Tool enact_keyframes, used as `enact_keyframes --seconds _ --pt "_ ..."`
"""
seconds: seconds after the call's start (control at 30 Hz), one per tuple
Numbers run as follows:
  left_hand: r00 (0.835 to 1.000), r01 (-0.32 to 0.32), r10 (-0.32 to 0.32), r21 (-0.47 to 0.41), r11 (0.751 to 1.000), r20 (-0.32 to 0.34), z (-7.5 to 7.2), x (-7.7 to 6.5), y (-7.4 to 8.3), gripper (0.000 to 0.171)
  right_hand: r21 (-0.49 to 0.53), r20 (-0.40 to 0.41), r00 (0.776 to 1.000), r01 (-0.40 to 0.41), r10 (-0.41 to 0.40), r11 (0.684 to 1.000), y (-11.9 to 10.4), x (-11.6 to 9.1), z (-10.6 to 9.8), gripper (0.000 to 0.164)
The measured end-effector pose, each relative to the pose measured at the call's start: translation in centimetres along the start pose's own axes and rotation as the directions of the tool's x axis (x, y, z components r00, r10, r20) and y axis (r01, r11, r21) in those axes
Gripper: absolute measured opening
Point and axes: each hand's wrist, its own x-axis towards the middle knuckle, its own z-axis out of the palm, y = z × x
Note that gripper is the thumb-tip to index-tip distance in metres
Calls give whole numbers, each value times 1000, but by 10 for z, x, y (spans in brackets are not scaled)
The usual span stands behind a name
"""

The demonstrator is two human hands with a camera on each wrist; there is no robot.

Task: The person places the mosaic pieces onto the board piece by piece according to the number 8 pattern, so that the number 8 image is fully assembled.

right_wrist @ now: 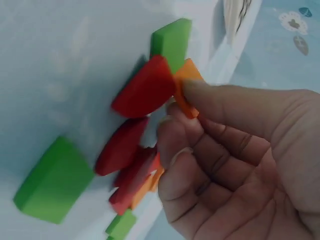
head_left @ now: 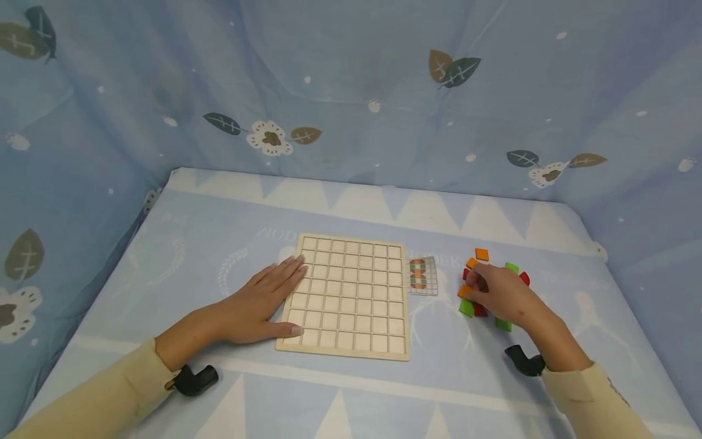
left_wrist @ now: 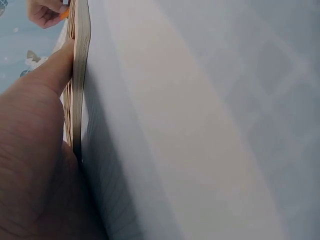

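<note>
A square wooden grid board (head_left: 347,292) lies on the cloth in front of me. My left hand (head_left: 262,302) rests with straight fingers on its left edge, thumb near the lower left corner. In the left wrist view, the thumb (left_wrist: 55,67) lies against the board's side edge (left_wrist: 80,75). Over a loose pile of coloured pieces to the right, my right hand (head_left: 501,292) pinches an orange tile (right_wrist: 186,90) between thumb and fingertips. Right beside that tile are a red rounded piece (right_wrist: 145,90) and a green piece (right_wrist: 171,42). Part of the pile is hidden under the hand.
A small card (head_left: 423,276) with a coloured pattern on a grid lies between the board and the pile. Another orange tile (head_left: 482,254) sits at the pile's far side. Patterned blue curtain (head_left: 351,91) hangs behind the cloth-covered table (head_left: 181,256).
</note>
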Motion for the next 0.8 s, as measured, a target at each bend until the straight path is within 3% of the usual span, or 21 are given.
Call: enact_keyframes --seconds 0.17,0.3,0.6,0.8 --pt "1000 -5 5 13 1000 2 -1 2 1 107 3 -109 991 80 -80 997 -12 4 -9 9" --pt "1000 7 -7 15 1000 19 -1 2 1 107 -3 -144 984 110 -110 994 -33 18 -15 9" --pt "999 23 -23 11 1000 22 -4 0 3 107 5 -76 965 250 -249 968 -93 71 -14 4" --pt "999 -19 19 -3 1000 -37 0 -1 1 105 81 -22 954 299 -298 951 -121 110 -1 6"
